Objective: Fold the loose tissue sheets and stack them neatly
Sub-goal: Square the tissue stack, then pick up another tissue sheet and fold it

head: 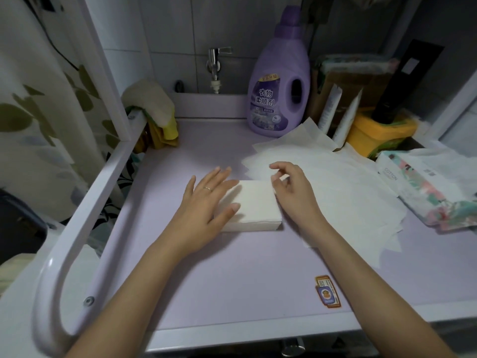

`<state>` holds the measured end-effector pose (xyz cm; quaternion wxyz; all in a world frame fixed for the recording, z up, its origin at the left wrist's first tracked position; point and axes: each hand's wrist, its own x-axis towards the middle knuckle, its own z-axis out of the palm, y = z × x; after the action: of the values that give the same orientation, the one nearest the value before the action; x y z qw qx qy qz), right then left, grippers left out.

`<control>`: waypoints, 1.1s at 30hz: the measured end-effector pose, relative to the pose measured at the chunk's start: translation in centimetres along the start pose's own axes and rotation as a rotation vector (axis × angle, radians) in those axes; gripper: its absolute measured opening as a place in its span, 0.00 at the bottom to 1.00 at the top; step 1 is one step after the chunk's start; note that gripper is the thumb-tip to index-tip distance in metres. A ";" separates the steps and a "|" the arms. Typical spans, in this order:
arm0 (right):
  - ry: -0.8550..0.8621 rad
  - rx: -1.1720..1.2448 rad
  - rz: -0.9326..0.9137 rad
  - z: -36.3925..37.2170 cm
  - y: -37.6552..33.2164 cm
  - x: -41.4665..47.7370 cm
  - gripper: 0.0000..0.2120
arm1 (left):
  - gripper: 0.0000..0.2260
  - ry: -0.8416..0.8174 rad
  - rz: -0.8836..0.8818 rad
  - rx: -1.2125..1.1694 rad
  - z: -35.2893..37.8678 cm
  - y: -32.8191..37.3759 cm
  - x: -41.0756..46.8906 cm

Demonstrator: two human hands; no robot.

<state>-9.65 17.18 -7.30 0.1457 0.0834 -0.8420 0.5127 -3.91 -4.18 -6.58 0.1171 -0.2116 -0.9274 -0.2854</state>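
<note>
The folded stack (258,204) is kept mid-way on the lilac surface (232,275), pressed flat under the straight fingers of the left hand (204,200), presumably so its edges stay squared. The right hand (291,189) is curved at the stack's far right corner, beside the loose sheets (335,187) (whether anything is pinched cannot be told).
</note>
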 end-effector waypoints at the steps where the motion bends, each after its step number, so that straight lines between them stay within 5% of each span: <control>1: -0.045 -0.045 -0.107 -0.1 -0.4 -0.2 0.13 | 0.29 -0.016 -0.002 0.061 0.2 -0.1 0.0; 4: -0.353 -0.331 -0.370 0.2 -0.3 -0.7 0.21 | 0.32 -0.099 -0.027 0.161 0.8 -0.6 0.0; 6: -0.519 -0.492 -0.363 0.2 0.0 -1.1 0.25 | 0.34 -0.144 -0.040 0.189 1.1 -0.8 0.0; 10: -0.584 -0.423 -0.247 -1.6 -0.5 -1.2 0.24 | 0.35 -0.168 -0.045 0.178 1.2 -1.0 0.0; 14: -0.360 -0.313 -0.061 -4.4 -0.2 -2.1 0.23 | 0.35 -0.140 -0.023 0.151 1.1 -1.1 -0.2; 20: 0.177 -0.504 0.265 -8.7 3.5 -2.6 0.27 | 0.29 0.029 0.124 0.164 0.8 0.6 -0.3; 33: 0.209 -0.539 0.237 -8.9 4.5 -0.8 0.15 | 0.23 0.106 0.218 0.145 1.3 1.0 -0.3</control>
<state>-8.77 27.15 -7.51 0.1879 -0.1100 -0.9319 0.2900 -3.35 -2.72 -7.25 0.2113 -0.2866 -0.9096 -0.2139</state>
